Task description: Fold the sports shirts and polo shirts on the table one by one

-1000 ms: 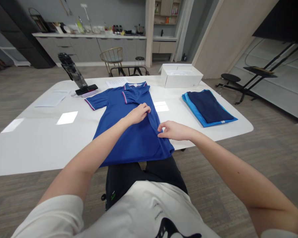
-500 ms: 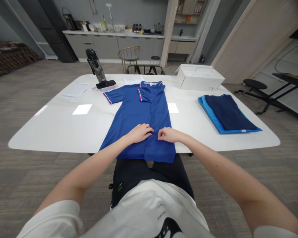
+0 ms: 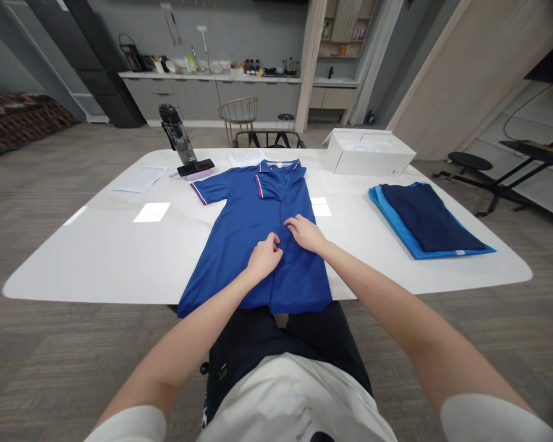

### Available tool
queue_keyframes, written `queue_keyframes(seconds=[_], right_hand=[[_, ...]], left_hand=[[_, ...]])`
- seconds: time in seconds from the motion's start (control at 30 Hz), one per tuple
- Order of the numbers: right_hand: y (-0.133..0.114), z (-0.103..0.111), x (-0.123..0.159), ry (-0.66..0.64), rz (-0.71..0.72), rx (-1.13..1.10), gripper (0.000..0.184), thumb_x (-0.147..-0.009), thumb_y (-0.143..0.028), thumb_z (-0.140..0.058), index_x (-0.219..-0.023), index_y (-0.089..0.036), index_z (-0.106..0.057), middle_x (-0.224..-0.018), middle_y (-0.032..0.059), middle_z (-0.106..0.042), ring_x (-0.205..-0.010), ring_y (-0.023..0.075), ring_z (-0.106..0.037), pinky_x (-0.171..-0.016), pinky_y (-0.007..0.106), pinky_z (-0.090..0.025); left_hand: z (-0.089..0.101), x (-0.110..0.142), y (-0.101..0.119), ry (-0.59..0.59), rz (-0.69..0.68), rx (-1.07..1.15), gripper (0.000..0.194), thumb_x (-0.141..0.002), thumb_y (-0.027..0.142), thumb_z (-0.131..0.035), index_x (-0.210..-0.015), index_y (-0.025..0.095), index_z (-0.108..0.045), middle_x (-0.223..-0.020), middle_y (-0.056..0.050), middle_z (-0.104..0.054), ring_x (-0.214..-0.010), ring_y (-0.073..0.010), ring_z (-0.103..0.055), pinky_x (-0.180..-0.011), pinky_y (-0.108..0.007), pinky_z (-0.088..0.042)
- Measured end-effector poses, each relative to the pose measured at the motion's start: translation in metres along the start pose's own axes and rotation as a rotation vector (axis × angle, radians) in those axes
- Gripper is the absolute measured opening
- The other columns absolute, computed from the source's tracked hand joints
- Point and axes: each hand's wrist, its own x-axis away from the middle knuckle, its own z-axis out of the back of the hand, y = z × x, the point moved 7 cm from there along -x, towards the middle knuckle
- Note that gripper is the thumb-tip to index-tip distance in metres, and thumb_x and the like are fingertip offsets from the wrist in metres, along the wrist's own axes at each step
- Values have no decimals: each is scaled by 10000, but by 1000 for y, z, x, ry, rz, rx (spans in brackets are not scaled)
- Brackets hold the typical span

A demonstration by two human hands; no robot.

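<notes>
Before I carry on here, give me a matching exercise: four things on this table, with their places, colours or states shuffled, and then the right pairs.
Things
1. polo shirt
2. clothes stack
3. box
4. vacuum cleaner

Descriptions
A. white, at the far side of the table, right of the shirt's collar
B. blue, with the left hand and right hand over it
C. dark, with a see-through part, left of the shirt's collar
D. folded, dark navy on top of brighter blue

Pairs
1-B, 2-D, 3-A, 4-C
</notes>
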Motion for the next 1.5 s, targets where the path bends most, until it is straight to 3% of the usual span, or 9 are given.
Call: queue_keyframes(seconds=[0.13,0.27,0.37,0.53,0.67,0.9,1.13,1.27,1.5], right_hand=[[12,0,-44,6,-67,17,315,-1055,-369,-438,-1214,-246,-680,-1210,110,-658,-1107,243,-631,-912,323,-481],[27,-9,-75,-20,-305,9,403,-996,-531,-520,-1177,-208,-680,-1157,152,-709,-1039,287,-678,-877,378,-504],[30,-18,-88,-40,-389,64,475,-947,-586,-569,-1132,-168,-697,-1152,202,-711,-1064,331,-684,-883,414,-509],[22,-23,-102,-72,-294,76,347,-1011,-422,-483,-1096,-165,-700,-1133,208,-720,-1050,324,-691,-900,415,-496],[18,-12,-102,28,-239,29,325,-1050,-416,-413,-1108,-220,-665,-1057,138,-743,-1006,288,-690,-896,386,-484],[25,-21,-98,-79,-305,5,326,-987,-534,-530,-1065,-235,-634,-1080,113,-731,-981,283,-686,-828,359,-498],[19,-29,-98,-100,-241,57,299,-984,-518,-548,-1041,-231,-608,-1050,111,-732,-955,278,-691,-813,357,-490],[14,-31,-100,-59,-183,102,272,-1001,-479,-533,-996,-221,-617,-994,102,-734,-907,259,-693,-797,345,-476],[5,-25,-128,55,-86,36,166,-989,-361,-577,-1050,-219,-638,-1110,90,-690,-966,223,-656,-814,312,-469]], left_hand=[[3,12,-5,-11,61,7,175,-925,213,-508,-1080,283,-548,-763,-10,-703,-727,-228,-698,-711,-331,-483],[5,30,0,-26,95,-93,229,-966,455,-542,-1120,285,-545,-791,-42,-718,-788,-296,-722,-698,-365,-472],[1,39,4,-88,115,-92,220,-930,415,-610,-1106,299,-548,-821,-37,-729,-826,-297,-729,-695,-355,-467],[-7,42,6,-161,83,116,159,-901,299,-617,-1040,319,-542,-753,22,-701,-754,-219,-704,-690,-314,-469],[-10,45,2,-229,75,274,79,-929,316,-559,-1005,307,-538,-703,48,-670,-662,-182,-675,-656,-294,-469],[-4,57,12,-288,33,107,241,-844,398,-678,-1027,272,-584,-748,22,-691,-802,-218,-688,-711,-293,-458],[-16,73,11,-571,89,258,154,-906,320,-541,-1026,237,-589,-565,66,-601,-493,-153,-633,-604,-262,-477],[3,48,-1,-491,60,142,201,-919,419,-564,-1001,242,-610,-615,35,-658,-576,-178,-670,-683,-290,-502],[45,-41,-40,-168,111,-162,191,-934,367,-551,-1079,273,-631,-995,-71,-741,-956,-267,-707,-796,-349,-511]])
